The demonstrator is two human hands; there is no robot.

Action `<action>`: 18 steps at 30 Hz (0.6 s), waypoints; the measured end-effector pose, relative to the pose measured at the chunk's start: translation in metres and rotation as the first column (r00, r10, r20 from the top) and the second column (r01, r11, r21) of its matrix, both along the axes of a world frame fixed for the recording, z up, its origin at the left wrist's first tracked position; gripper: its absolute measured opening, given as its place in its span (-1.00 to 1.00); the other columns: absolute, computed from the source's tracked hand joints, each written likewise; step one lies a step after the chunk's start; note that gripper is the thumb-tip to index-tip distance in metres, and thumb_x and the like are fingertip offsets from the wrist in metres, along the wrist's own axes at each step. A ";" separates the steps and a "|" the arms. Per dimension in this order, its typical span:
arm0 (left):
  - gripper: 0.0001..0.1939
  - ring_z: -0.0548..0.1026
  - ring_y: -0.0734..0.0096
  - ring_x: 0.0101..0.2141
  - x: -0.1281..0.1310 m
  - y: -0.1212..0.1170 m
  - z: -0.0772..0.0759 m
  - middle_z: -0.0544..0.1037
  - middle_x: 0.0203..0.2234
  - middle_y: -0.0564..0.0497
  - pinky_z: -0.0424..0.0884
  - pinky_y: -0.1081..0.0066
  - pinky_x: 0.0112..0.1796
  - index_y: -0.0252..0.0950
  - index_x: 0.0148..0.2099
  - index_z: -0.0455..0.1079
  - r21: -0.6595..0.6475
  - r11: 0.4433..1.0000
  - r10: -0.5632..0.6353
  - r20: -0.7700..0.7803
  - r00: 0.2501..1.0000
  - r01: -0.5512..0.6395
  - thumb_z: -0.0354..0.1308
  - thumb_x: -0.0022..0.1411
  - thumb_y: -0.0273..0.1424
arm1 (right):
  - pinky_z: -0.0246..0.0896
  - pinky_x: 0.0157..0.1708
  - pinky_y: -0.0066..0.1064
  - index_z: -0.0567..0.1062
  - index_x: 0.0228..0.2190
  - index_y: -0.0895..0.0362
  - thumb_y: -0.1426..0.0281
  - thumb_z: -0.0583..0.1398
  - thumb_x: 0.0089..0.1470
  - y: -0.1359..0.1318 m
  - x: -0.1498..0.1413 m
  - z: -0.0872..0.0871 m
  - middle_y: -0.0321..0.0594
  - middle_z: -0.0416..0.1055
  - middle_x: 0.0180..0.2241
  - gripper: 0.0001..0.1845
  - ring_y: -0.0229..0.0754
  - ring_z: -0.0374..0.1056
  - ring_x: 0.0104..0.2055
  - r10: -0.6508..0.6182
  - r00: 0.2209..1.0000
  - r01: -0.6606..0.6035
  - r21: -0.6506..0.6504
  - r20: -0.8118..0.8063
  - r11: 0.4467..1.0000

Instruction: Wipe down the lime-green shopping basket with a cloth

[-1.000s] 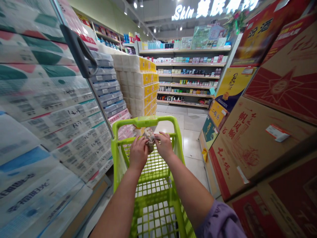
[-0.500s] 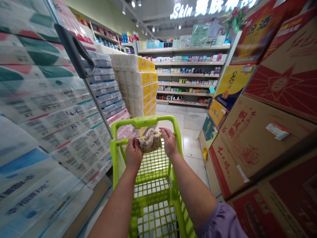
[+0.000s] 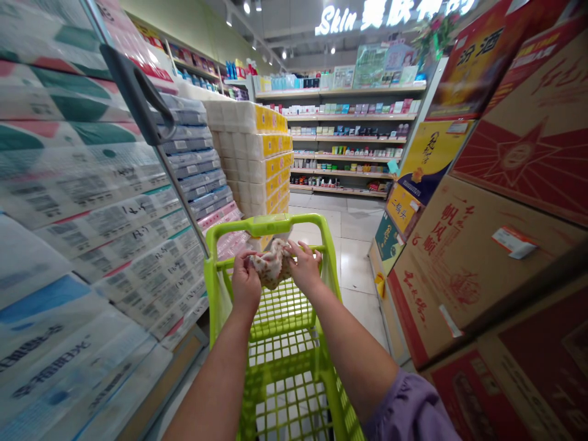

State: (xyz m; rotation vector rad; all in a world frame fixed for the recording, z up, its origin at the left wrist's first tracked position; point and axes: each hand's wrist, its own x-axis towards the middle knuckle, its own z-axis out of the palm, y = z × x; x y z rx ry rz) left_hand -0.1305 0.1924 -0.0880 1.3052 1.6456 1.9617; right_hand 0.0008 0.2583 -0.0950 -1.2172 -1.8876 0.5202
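Observation:
A crumpled cream cloth (image 3: pixel 271 264) with small reddish-brown spots is stretched between my hands. My left hand (image 3: pixel 246 278) is closed on its left end, thumb and fingers pinching the fabric. At the other end my right hand (image 3: pixel 305 267) grips the cloth with thumb and forefinger, while its outer fingers are partly spread. Both hands are above a lime-green rolling shopping basket (image 3: pixel 328 245), whose grid bottom shows below my forearms. The basket's long metal pull rod with a dark grey handle (image 3: pixel 133 92) slants up to the left.
Stacked white tissue packs (image 3: pixel 92 202) rise close on the left, with yellow-and-white paper bundles (image 3: pixel 248 147) behind them. Liquor cartons (image 3: pixel 500 239) are piled along the right. Straight ahead, a tiled aisle (image 3: pixel 353 245) leads to cosmetics shelves (image 3: pixel 349 116).
My right hand has moved left and its fingers have closed onto the cloth. The cloth is bunched up more and has shifted slightly left. The basket has stayed put.

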 end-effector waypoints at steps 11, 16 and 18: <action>-0.83 0.44 0.45 -0.42 -0.004 -0.009 -0.002 0.49 -0.42 0.04 0.35 0.44 -0.33 -0.25 -0.23 0.32 0.168 0.934 0.350 -0.237 0.906 -0.316 -0.05 0.27 -0.32 | 0.33 -0.13 -0.29 0.52 -0.40 0.10 0.33 0.18 -0.07 0.015 0.007 -0.003 -0.19 0.51 -0.18 -0.84 -0.14 0.41 -0.12 0.034 0.571 -0.033 0.018 -0.820 0.999; -0.84 0.40 0.42 -0.50 -0.008 -0.003 -0.007 0.44 -0.48 0.08 0.29 0.44 -0.44 -0.23 -0.18 0.30 0.049 0.944 0.328 -0.243 0.913 -0.326 -0.03 0.27 -0.29 | 0.34 -0.35 -0.37 0.42 -0.47 0.12 0.31 0.22 -0.19 0.019 0.008 0.000 -0.21 0.50 -0.34 -0.83 -0.19 0.41 -0.31 -0.098 0.485 -0.174 -0.205 -0.869 0.963; -0.84 0.39 0.41 -0.53 -0.010 0.002 -0.010 0.43 -0.51 0.09 0.28 0.43 -0.47 -0.21 -0.13 0.29 -0.024 0.955 0.287 -0.179 0.941 -0.296 -0.01 0.26 -0.32 | 0.29 -0.48 -0.42 0.40 -0.36 0.10 0.33 0.21 -0.23 0.018 0.007 0.001 -0.30 0.46 -0.45 -0.73 -0.25 0.36 -0.45 -0.149 0.521 -0.224 -0.303 -0.840 0.926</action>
